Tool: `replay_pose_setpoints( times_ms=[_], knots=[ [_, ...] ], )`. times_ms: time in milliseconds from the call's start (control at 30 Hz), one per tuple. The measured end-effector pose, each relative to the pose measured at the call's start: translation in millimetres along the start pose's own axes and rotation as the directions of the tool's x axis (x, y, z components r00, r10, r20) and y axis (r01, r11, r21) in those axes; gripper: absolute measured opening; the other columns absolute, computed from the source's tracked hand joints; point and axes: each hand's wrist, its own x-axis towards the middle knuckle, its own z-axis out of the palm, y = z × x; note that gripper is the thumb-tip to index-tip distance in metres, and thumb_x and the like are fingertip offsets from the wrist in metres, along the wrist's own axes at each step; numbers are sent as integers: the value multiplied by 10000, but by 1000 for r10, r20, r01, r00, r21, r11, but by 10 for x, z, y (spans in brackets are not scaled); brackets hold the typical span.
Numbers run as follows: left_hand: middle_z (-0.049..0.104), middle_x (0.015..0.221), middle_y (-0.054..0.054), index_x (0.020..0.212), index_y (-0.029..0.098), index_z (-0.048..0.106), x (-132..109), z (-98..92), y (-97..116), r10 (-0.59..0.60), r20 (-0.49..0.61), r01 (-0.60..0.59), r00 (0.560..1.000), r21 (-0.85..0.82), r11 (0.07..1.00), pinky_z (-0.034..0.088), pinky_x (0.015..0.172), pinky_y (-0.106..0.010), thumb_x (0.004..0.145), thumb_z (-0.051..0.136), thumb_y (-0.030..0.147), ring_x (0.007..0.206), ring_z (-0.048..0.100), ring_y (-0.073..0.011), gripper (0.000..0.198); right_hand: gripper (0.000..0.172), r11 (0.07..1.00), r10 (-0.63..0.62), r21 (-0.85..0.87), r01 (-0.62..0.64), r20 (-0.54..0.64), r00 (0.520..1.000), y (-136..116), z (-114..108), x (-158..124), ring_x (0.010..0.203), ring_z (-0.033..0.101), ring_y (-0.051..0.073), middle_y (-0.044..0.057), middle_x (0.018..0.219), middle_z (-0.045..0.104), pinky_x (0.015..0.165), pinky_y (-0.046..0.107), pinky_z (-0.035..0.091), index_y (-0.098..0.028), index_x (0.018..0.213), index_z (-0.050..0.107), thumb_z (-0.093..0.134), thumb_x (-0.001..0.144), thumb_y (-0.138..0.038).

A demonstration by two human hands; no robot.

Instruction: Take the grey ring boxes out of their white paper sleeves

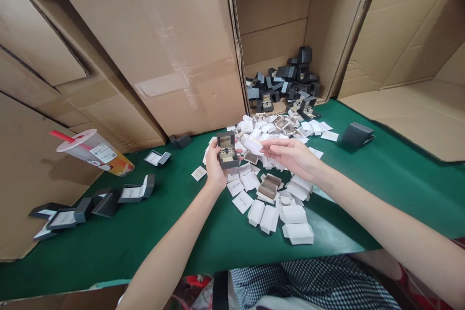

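My left hand (215,164) is wrapped round a small black jewelry box (227,149), its lid raised and its pale inside facing me. Just to the right, my right hand (290,154) pinches a white folded card insert (253,145) between thumb and fingers. Under and around both hands spreads a heap of white card inserts (269,218), some flat and some folded. A few brownish padded inserts (270,186) lie among them.
A large cardboard box (276,34) on its side holds a pile of black boxes (286,77). On the left stand a tilted drink cup (95,152) with a red straw and several open black boxes (136,191). Another black box (358,134) sits right on the green table (410,193).
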Motion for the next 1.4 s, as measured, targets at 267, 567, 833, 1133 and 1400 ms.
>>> replay_pose_setpoints(
  times_ms=[267, 567, 833, 1133, 1400],
  knots=[
    [703, 1008, -60, 1067, 208, 552, -29, 17, 22, -61, 69, 62, 996, -20, 998, 578, 712, -364, 755, 455, 290, 950, 684, -266, 337, 169, 998, 65, 17, -64, -26, 998, 41, -53, 35, 999, 661, 205, 63, 993, 733, 994, 416, 475, -221, 927, 739, 690, 768, -251],
    [700, 1043, -67, 1095, 215, 550, -39, 15, 27, -41, 109, 44, 993, -24, 999, 570, 758, -383, 767, 451, 302, 1053, 645, -279, 354, 167, 994, 95, 47, -95, 17, 995, 33, -51, 23, 966, 670, 196, 59, 959, 739, 1015, 414, 467, -204, 921, 738, 687, 767, -246],
    [708, 1012, -71, 1090, 197, 566, -42, 23, 14, -73, 111, 74, 991, -9, 997, 574, 745, -378, 776, 457, 292, 950, 669, -245, 346, 237, 998, 51, -41, -48, 74, 996, 70, -78, 27, 1046, 647, 217, 69, 1050, 722, 999, 439, 471, -225, 1007, 714, 664, 790, -305],
    [700, 1030, -79, 1113, 204, 559, -40, -4, 1, -61, 147, 64, 987, -14, 998, 573, 717, -369, 786, 460, 291, 929, 680, -254, 353, 222, 999, -34, 1, 34, -25, 999, 27, -57, 32, 1057, 635, 235, 60, 1076, 714, 986, 452, 473, -244, 932, 742, 727, 712, -269],
    [701, 1051, -73, 1199, 211, 542, -68, 41, 23, -132, 148, 136, 980, -15, 991, 578, 702, -380, 773, 491, 292, 904, 689, -256, 437, 271, 995, 35, -91, -31, 49, 998, 77, 50, -33, 953, 656, 203, 72, 1025, 717, 927, 400, 494, -217, 940, 741, 746, 673, -263]
  ],
)
